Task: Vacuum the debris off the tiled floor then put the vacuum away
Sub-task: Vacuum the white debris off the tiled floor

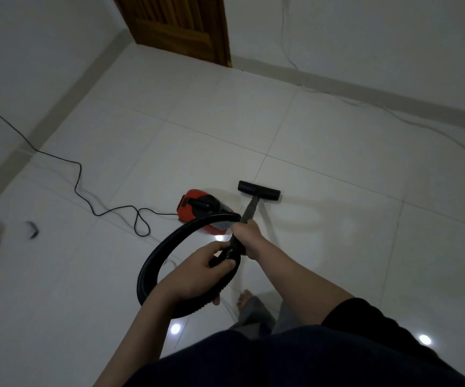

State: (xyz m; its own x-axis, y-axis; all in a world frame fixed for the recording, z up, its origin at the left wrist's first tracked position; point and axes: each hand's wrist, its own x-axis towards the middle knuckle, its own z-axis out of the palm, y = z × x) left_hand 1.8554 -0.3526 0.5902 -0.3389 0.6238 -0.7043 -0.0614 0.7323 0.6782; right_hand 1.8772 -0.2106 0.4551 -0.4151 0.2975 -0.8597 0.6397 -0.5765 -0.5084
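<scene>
Hands both busy: our right hand has its grip closed around the black wand, whose floor head rests flat on the tiled floor. Our left hand grips the looping hose. Just beside the wand sits the red vacuum, its cord trailing left.

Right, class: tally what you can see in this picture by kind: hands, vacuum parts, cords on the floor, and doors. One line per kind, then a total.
Hands: 2, left hand, right hand
Vacuum parts: 3, red body, black hose, floor head
Cords: 2, black cord, pale cord
Doors: 1, wooden door
Total: 8
</scene>
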